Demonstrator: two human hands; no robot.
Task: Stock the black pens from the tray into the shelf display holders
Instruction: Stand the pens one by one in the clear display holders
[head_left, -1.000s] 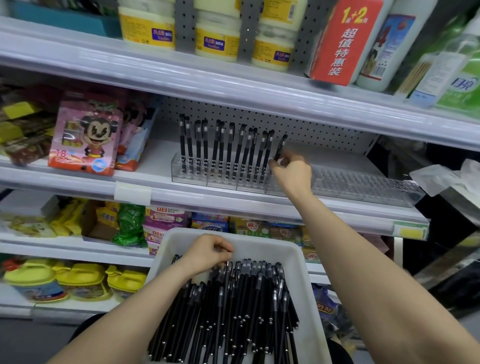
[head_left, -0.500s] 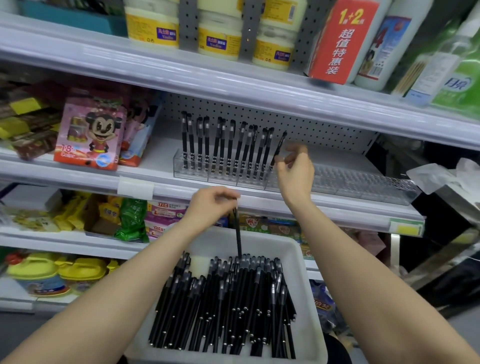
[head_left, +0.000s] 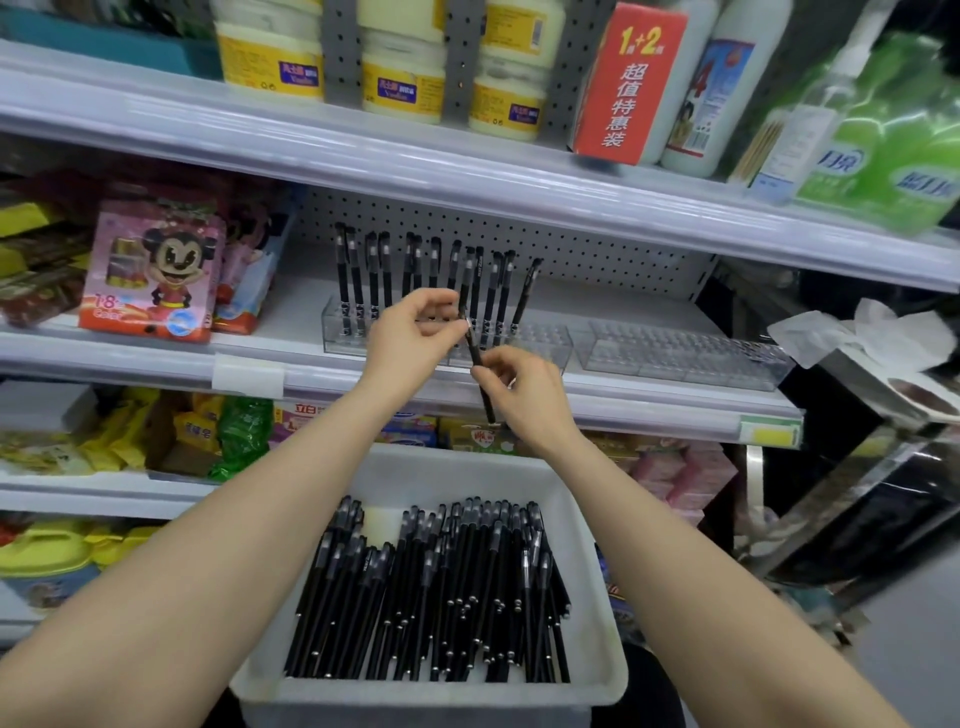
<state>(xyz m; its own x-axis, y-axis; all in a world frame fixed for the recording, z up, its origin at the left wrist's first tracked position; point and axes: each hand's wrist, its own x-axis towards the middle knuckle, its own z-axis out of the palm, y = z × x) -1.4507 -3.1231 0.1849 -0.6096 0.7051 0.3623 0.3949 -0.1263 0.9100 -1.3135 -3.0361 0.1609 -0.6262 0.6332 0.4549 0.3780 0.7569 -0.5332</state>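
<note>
The left hand (head_left: 410, 338) covers the middle of the clear display holder (head_left: 337, 332) and the lower parts of several standing pens (head_left: 371, 275) at its 12 o'clock. Its thumb and forefinger pinch the upper end of one black pen (head_left: 475, 353); the other fingers are curled. This pen slants from 11 to 5 o'clock between both hands, in the air before the shelf (head_left: 156, 358). The right hand (head_left: 530, 400) grips its lower part. The fingers seem curled round it, but they hide the barrel there. At 6 o'clock the tray (head_left: 592, 525) holds many loose pens (head_left: 431, 587); its front wall is cut off by the lower border.
</note>
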